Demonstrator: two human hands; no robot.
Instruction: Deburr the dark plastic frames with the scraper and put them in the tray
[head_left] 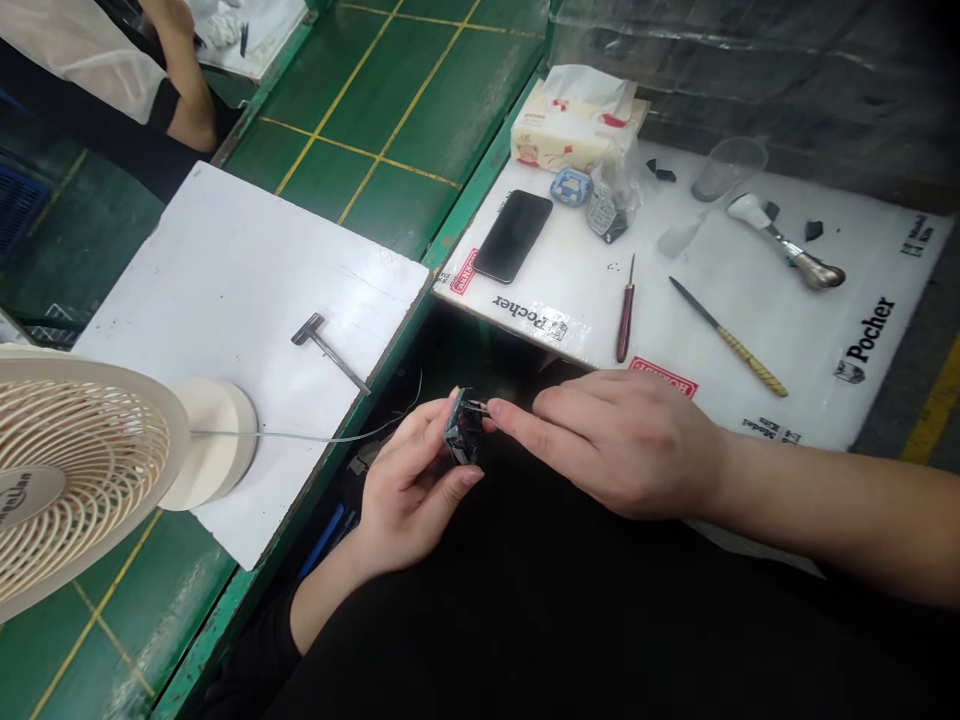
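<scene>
My left hand (411, 490) is closed around a small dark plastic part (463, 428), held over my lap with the thumb below it and the fingers behind. My right hand (630, 440) reaches in from the right, its fingers pinched at the part's upper right side. Between those fingertips and the part shows a small thin piece (477, 406), grey and too small to name. Beyond my right hand, a screwdriver with a dark red handle (625, 322) and a file with a yellow handle (739, 347) lie on the white printed board (517, 335).
Also on that board are a phone (514, 235), tissue box (574, 130), blue case (571, 187), plastic bag (609, 205), clear cup (731, 168) and metal-ended tool (795, 250). At left stand a fan (82, 480) and a T-shaped tool (330, 350). Another person's arm (187, 90) shows top left.
</scene>
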